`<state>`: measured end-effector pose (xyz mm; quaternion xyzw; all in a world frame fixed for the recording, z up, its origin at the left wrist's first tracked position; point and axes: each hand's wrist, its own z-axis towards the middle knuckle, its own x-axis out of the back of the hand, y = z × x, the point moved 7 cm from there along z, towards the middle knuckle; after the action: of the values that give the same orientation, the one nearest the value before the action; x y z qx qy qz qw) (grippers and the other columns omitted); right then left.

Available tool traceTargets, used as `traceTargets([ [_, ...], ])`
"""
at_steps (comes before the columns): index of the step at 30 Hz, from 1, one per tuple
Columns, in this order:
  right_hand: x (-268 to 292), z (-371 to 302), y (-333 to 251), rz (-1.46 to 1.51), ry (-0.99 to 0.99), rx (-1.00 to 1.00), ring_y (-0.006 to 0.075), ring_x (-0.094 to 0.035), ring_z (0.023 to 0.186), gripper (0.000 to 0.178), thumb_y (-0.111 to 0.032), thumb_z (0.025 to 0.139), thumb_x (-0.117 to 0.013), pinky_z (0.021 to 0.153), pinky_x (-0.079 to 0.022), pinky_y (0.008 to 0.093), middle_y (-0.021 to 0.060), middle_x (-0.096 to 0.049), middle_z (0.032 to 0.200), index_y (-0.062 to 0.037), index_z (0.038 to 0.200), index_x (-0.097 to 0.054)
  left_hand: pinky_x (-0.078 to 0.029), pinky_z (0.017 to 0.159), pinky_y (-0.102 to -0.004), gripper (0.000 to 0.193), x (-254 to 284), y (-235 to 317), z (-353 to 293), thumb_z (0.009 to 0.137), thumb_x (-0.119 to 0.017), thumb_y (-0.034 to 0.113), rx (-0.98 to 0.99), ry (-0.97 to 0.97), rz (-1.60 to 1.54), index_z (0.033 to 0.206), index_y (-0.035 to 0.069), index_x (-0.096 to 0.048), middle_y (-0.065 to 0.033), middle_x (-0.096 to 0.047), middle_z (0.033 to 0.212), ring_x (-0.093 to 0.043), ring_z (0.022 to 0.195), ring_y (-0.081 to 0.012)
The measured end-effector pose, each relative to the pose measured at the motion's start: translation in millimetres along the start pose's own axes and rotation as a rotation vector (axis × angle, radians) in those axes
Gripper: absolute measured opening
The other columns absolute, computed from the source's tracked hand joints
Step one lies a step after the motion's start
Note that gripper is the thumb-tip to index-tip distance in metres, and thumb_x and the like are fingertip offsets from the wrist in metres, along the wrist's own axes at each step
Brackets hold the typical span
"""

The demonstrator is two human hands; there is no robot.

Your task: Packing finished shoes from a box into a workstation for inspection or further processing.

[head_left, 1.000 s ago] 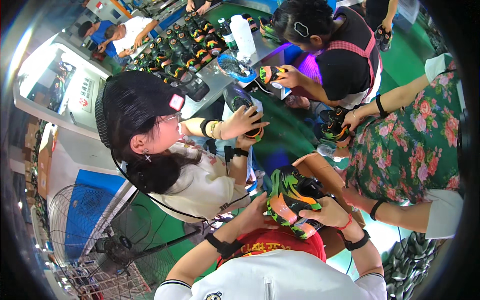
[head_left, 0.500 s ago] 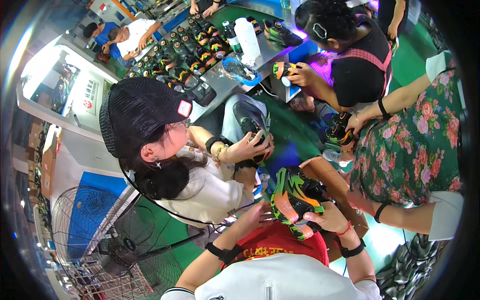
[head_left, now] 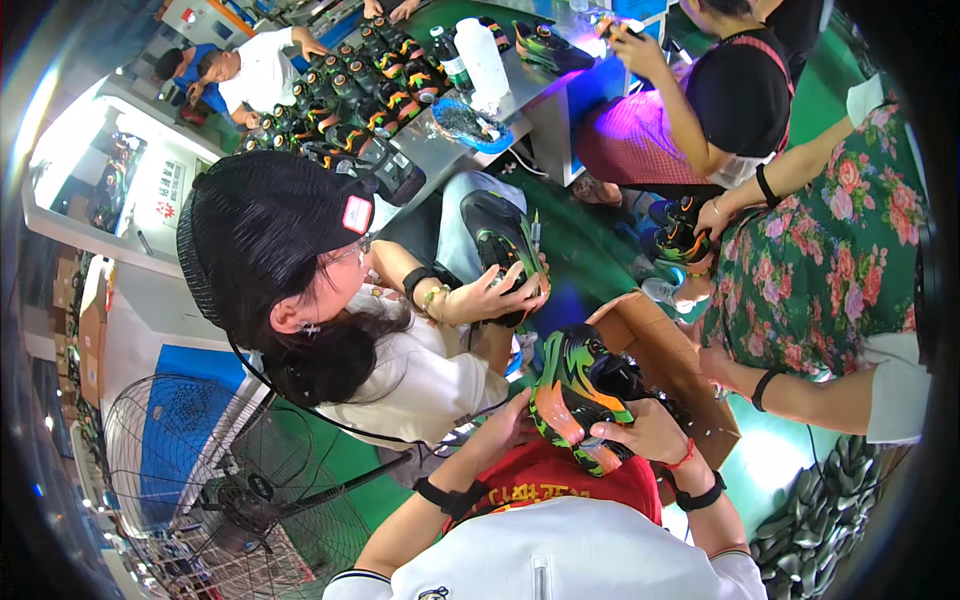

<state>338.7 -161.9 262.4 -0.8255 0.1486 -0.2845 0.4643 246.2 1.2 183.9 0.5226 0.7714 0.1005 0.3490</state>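
Observation:
A black, green and orange sports shoe (head_left: pixel 572 388) is held up in front of my body, its sole edge toward my left. My right hand (head_left: pixel 648 432) grips it near the lower end, the thumb lying across its side. Against the shoe's left side rests my left hand (head_left: pixel 506 432), fingers bent and partly hidden by the shoe. Below the shoe, a red cloth with yellow lettering (head_left: pixel 545 487) covers my lap.
An open cardboard box (head_left: pixel 668 350) stands just beyond my right hand. To my left, a co-worker in a black cap (head_left: pixel 270 225) handles a similar shoe (head_left: pixel 500 240). A wire-caged fan (head_left: pixel 235 490) stands at left. Dark shoe parts (head_left: pixel 815 525) lie piled at lower right.
The shoe has shifted slightly left, and my left hand has come up against its side. At upper right, a co-worker has raised a shoe away from the blue tray.

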Motion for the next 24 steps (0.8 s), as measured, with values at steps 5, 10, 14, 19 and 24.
traceTargets([
  [5, -2, -6, -4, 0.044, 0.047, 0.018, 0.0196, -0.059, 0.065, 0.046, -0.044, 0.075, -0.067, 0.068, -0.046, 0.0315, 0.0113, -0.064, 0.074, -0.0047, 0.098, -0.064, -0.028, 0.102, -0.0396, 0.059, 4, -5, 1, 0.093, -0.025, 0.049, -0.026, -0.010, 0.050, 0.134, 0.006, -0.030, -0.0111, -0.039, 0.133, -0.041, 0.120, -0.0237],
  [10, -5, -6, 1, 0.029, 0.057, 0.020, 0.0176, -0.059, 0.064, 0.047, -0.045, 0.073, -0.068, 0.067, -0.046, 0.0305, 0.0108, -0.064, 0.072, -0.0044, 0.097, -0.064, -0.029, 0.102, -0.0393, 0.058, 4, -5, 1, 0.093, -0.026, 0.049, -0.011, -0.003, 0.065, 0.133, 0.006, -0.032, -0.0105, -0.042, 0.131, -0.043, 0.118, -0.0221],
  [14, -7, -5, 6, 0.041, 0.045, 0.004, 0.0174, -0.059, 0.065, 0.046, -0.043, 0.072, -0.070, 0.068, -0.047, 0.0299, 0.0107, -0.064, 0.074, -0.0046, 0.097, -0.064, -0.029, 0.102, -0.0388, 0.059, 4, -4, 3, 0.093, -0.026, 0.049, -0.014, 0.009, 0.055, 0.132, 0.006, -0.033, -0.0112, -0.043, 0.130, -0.044, 0.117, -0.0222],
  [19, -6, -2, 3, 0.001, 0.039, 0.023, 0.0305, -0.062, 0.076, 0.045, -0.044, 0.071, -0.069, 0.072, -0.047, 0.0343, 0.0134, -0.065, 0.081, -0.0111, 0.102, -0.064, -0.029, 0.101, -0.0386, 0.059, 4, -1, 3, 0.093, -0.027, 0.049, -0.015, 0.025, 0.066, 0.133, 0.005, -0.033, -0.0122, -0.043, 0.131, -0.044, 0.117, -0.0234],
  [24, -5, 5, 6, 0.012, 0.045, 0.021, 0.0307, -0.062, 0.075, 0.045, -0.045, 0.071, -0.069, 0.070, -0.048, 0.0347, 0.0140, -0.065, 0.080, -0.0111, 0.101, -0.065, -0.028, 0.102, -0.0403, 0.060, 6, 1, 4, 0.093, -0.026, 0.050, 0.046, 0.070, 0.055, 0.134, 0.006, -0.032, -0.0122, -0.042, 0.132, -0.043, 0.119, -0.0242],
])
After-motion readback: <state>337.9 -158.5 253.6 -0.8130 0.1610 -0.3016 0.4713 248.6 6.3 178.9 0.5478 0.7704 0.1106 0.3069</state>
